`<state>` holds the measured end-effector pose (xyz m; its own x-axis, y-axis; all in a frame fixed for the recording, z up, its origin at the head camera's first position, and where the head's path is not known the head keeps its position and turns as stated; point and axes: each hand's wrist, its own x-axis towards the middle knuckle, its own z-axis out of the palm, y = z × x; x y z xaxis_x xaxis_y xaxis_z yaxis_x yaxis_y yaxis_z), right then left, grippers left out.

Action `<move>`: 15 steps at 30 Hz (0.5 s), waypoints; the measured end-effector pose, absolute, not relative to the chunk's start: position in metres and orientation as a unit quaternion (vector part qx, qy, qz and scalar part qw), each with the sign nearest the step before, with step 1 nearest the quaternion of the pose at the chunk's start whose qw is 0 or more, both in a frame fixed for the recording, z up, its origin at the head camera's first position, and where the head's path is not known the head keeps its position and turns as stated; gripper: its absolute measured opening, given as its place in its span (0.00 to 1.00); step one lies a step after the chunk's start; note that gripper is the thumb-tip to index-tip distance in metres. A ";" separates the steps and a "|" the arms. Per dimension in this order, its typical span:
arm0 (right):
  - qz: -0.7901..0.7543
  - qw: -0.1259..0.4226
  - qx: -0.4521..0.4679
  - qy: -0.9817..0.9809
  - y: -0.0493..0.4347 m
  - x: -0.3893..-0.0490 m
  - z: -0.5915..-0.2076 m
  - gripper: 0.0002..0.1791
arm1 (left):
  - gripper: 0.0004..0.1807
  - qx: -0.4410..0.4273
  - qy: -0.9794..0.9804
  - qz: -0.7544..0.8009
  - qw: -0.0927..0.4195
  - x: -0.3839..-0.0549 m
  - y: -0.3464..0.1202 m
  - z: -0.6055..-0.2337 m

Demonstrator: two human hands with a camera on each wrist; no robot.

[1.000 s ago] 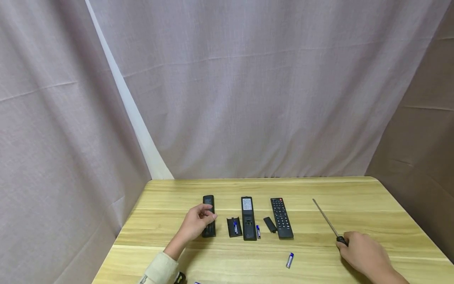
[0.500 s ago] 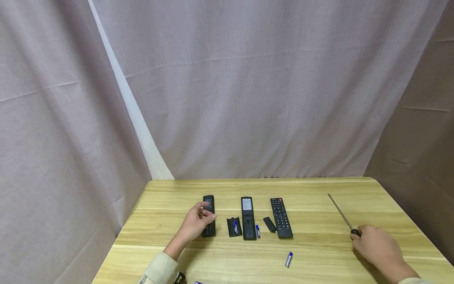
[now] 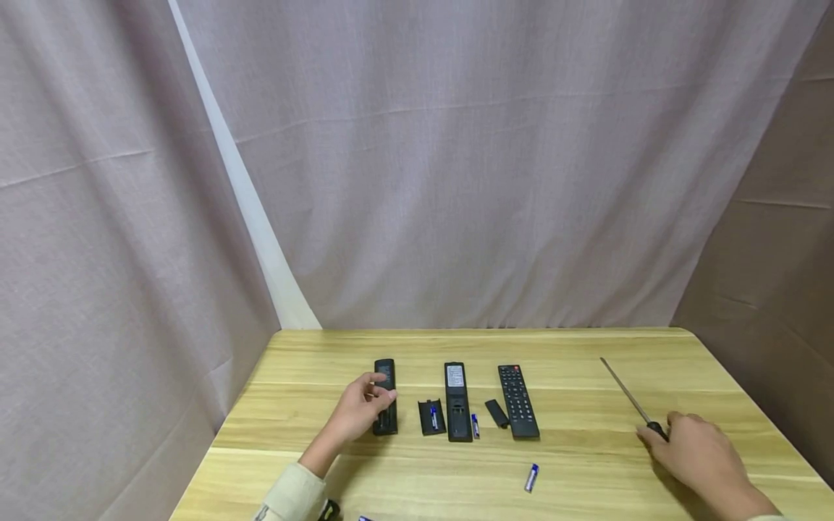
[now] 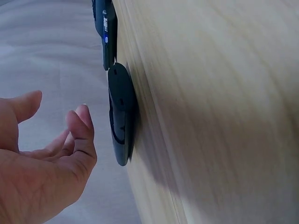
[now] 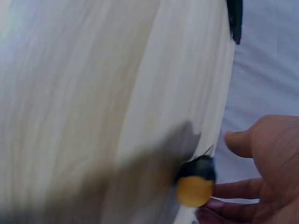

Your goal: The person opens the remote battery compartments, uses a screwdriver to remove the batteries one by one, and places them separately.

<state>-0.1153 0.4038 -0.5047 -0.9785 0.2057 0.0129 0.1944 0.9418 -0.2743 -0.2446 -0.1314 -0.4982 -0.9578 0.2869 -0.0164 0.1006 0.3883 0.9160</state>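
My right hand [image 3: 700, 452] is at the lower right of the frame, beside the screwdriver [image 3: 630, 398]. Its long axis runs slantwise: the tip points to the upper left, away from me, and the handle [image 5: 195, 189] comes back to the lower right, its yellow end towards me. My thumb stands apart from the handle and my fingers reach in behind it; I cannot tell whether they touch it.

My left hand [image 3: 358, 409] is in the lower middle, over the left remote [image 3: 389, 420]. The fingers are loosely bent, the thumb apart from them, and I have hold of nothing there; the wrist view shows a gap to the remote. That remote's long axis runs nearly straight up the frame.

To its right are a cover [image 3: 425, 425] with a battery on it, the middle remote [image 3: 458, 398], back up and just as straight, and the right remote [image 3: 518, 401], buttons up, its top leaning left.
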 end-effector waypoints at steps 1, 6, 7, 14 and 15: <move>0.134 0.033 -0.098 -0.986 0.401 -0.115 -0.503 0.34 | 0.31 0.116 0.828 0.542 0.087 -0.245 -0.131 -0.499; 0.125 0.114 -0.064 -0.984 0.376 -0.115 -0.493 0.35 | 0.29 0.116 0.826 0.545 0.086 -0.244 -0.129 -0.499; 0.128 0.127 -0.056 -0.982 0.369 -0.114 -0.491 0.34 | 0.29 0.115 0.825 0.547 0.087 -0.244 -0.129 -0.499; 0.162 0.148 -0.034 -0.975 0.334 -0.108 -0.482 0.29 | 0.26 0.129 0.814 0.560 0.085 -0.242 -0.119 -0.496; 0.167 0.150 -0.033 -0.974 0.331 -0.108 -0.481 0.28 | 0.26 0.132 0.813 0.560 0.087 -0.242 -0.117 -0.494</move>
<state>-0.1082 0.3308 -0.4813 -0.9531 0.1143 0.2802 0.0145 0.9421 -0.3351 -0.2418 -0.1166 -0.4942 -0.9499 0.3126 0.0071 0.1183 0.3381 0.9336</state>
